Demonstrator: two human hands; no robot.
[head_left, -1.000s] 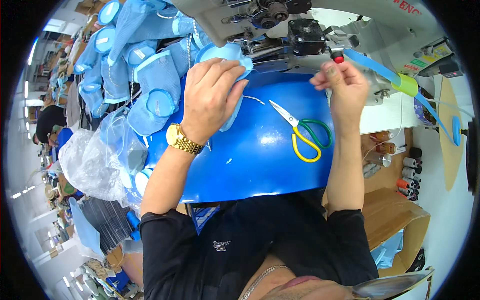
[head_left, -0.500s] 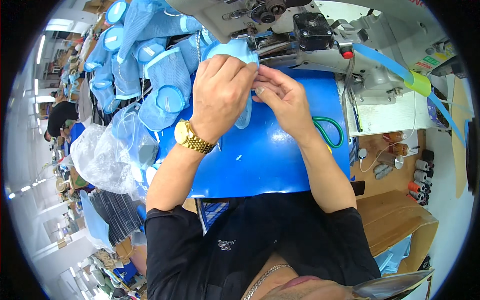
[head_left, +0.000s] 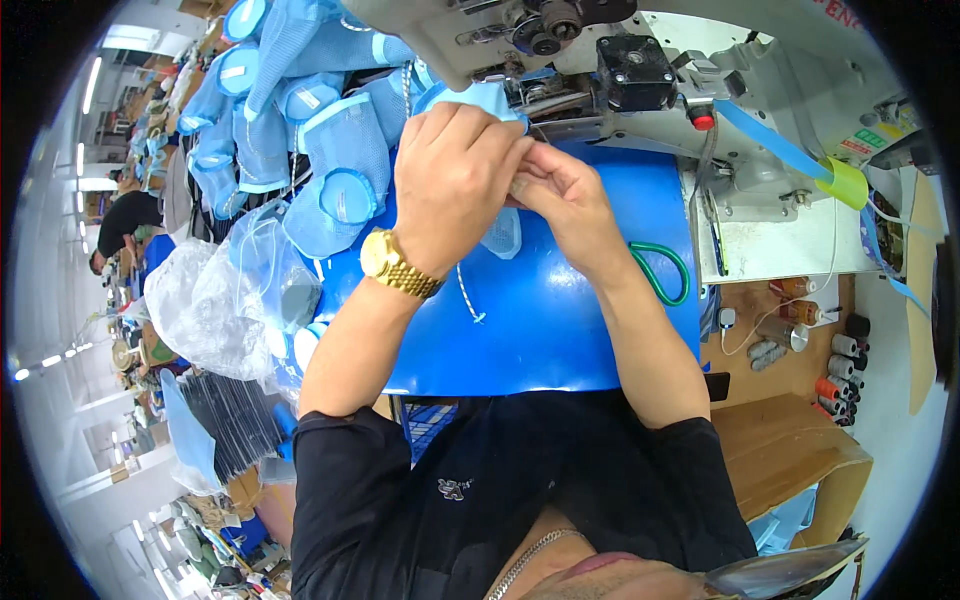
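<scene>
A light blue mesh bag (head_left: 502, 237) lies partly under my two hands, just in front of the sewing machine (head_left: 560, 85). My left hand (head_left: 452, 190), a gold watch (head_left: 395, 264) on its wrist, is closed with its fingers curled down over the bag's edge. Close against it, my right hand (head_left: 566, 205) pinches with thumb and fingers together; the fabric at its fingertips is mostly hidden. Below my left hand a pale cord (head_left: 467, 296) dangles over the blue table surface (head_left: 540, 330). Smooth blue fabric (head_left: 470, 97) shows beyond my knuckles, by the machine.
Several blue mesh bags with round ends (head_left: 345, 197) are heaped at the left. Below them sits a clear plastic bag (head_left: 205, 310). Green-handled scissors (head_left: 662, 275) lie right of my forearm. Thread spools (head_left: 843, 365) and a cardboard box (head_left: 800, 450) are at the right.
My hands have come closer together, with the right fingertips tucked against the left hand. More of the cord now hangs below my left hand. The whole view has shifted slightly.
</scene>
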